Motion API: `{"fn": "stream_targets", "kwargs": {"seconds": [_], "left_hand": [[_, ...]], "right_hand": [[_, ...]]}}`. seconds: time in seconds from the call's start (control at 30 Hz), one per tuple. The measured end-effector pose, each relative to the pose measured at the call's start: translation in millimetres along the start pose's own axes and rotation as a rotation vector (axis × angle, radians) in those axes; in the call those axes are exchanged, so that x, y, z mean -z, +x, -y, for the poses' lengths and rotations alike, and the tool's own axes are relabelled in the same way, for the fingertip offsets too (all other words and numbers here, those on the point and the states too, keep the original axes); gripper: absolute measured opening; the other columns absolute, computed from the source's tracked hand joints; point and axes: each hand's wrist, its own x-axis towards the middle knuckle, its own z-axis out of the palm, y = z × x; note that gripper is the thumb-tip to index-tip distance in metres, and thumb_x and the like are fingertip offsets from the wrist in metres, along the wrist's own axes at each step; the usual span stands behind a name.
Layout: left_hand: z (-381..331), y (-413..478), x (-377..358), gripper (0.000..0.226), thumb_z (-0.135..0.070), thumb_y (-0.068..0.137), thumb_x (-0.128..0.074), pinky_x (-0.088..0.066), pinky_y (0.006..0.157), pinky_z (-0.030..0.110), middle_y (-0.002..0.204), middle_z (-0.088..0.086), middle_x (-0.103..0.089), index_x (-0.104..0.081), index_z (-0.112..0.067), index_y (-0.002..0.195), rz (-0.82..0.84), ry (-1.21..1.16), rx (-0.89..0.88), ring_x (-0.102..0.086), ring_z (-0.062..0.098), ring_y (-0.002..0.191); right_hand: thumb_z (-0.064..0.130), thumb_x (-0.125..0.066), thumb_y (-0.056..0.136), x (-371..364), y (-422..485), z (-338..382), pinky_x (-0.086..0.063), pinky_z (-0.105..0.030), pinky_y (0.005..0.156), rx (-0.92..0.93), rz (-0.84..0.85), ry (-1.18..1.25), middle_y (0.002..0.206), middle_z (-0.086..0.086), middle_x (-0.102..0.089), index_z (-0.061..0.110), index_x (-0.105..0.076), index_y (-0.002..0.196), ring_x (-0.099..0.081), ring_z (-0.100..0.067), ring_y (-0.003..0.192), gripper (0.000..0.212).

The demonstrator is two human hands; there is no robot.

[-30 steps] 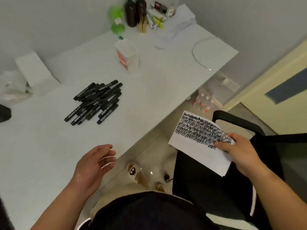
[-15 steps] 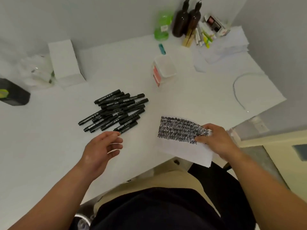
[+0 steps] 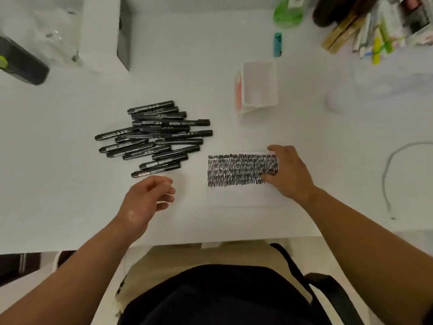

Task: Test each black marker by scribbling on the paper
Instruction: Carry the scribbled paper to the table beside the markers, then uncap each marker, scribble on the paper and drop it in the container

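Note:
Several capped black markers [image 3: 154, 137] lie in a loose pile on the white table [image 3: 58, 184], left of centre. To their right a white sheet of paper [image 3: 239, 193] lies flat near the front edge; dense black scribbles [image 3: 236, 168] fill its upper half. My right hand [image 3: 289, 172] holds the paper's right edge, with the thumb on top over the scribbles. My left hand [image 3: 145, 200] hovers just in front of the nearest marker with loosely curled fingers that hold nothing.
A white plastic tub [image 3: 259, 85] stands behind the paper. Along the back are a white box [image 3: 103, 29], a black device [image 3: 21, 62], a green bottle [image 3: 288, 10], a teal object [image 3: 277, 44] and tubes [image 3: 379, 43]. A thin cable [image 3: 386, 174] curves at the right.
My right hand brought the paper from beside the chair onto the table and laid it flat. My left hand moved forward toward the marker pile. The view turned to face the table.

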Motion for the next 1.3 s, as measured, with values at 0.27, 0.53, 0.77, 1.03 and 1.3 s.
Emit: {"fn": "stream_targets", "kwargs": {"seconds": [0.27,0.53,0.77,1.03,1.3], "left_hand": [[37.4,50.1,-53.2,0.034,-0.029,0.087,-0.072,-0.053,0.084,0.032,0.112,0.006,-0.063,-0.067,-0.011,0.116,-0.032,0.942,-0.889,-0.060,0.021,0.098],[76.7,84.6,-77.0,0.062,-0.060,0.082,-0.069,-0.044,0.092,0.044,0.130,0.007,-0.056,-0.066,-0.013,0.123,-0.195,1.034,-1.096,-0.053,0.023,0.099],[83.1,86.3,-80.1,0.070,-0.072,0.084,-0.058,-0.044,0.091,0.039,0.124,0.003,-0.057,-0.063,-0.018,0.128,-0.283,1.091,-1.177,-0.049,0.024,0.102],[82.9,77.1,-84.0,0.071,-0.071,0.081,-0.058,-0.044,0.097,0.046,0.125,0.002,-0.058,-0.063,-0.018,0.130,-0.317,1.123,-1.183,-0.053,0.026,0.109],[92.4,73.0,-86.9,0.073,-0.075,0.084,-0.052,-0.045,0.100,0.042,0.131,-0.005,-0.055,-0.059,-0.023,0.134,-0.359,1.139,-1.175,-0.048,0.017,0.115]], "right_hand": [[0.029,-0.078,0.078,-26.0,-11.1,-23.7,-0.038,-0.051,0.110,0.424,-0.238,-0.215,0.139,-0.013,-0.054,0.014,-0.066,0.124,-0.051,-0.033,0.130,0.050],[0.037,-0.074,0.079,-45.8,9.1,-53.1,-0.038,-0.058,0.107,0.647,-0.325,-0.231,0.125,-0.012,-0.066,0.012,-0.077,0.107,-0.060,-0.035,0.120,0.037],[0.046,-0.067,0.082,-55.2,7.9,-61.6,-0.040,-0.043,0.108,0.659,-0.390,-0.151,0.127,0.000,-0.065,0.022,-0.074,0.112,-0.053,-0.018,0.122,0.039],[0.045,-0.067,0.080,-55.7,2.8,-60.9,-0.036,-0.033,0.108,0.673,-0.409,-0.120,0.125,0.003,-0.066,0.025,-0.074,0.113,-0.056,-0.019,0.121,0.040],[0.048,-0.069,0.077,-58.5,6.6,-72.9,-0.036,-0.029,0.105,0.693,-0.421,-0.051,0.122,0.009,-0.065,0.030,-0.074,0.109,-0.056,-0.013,0.118,0.037]]}}
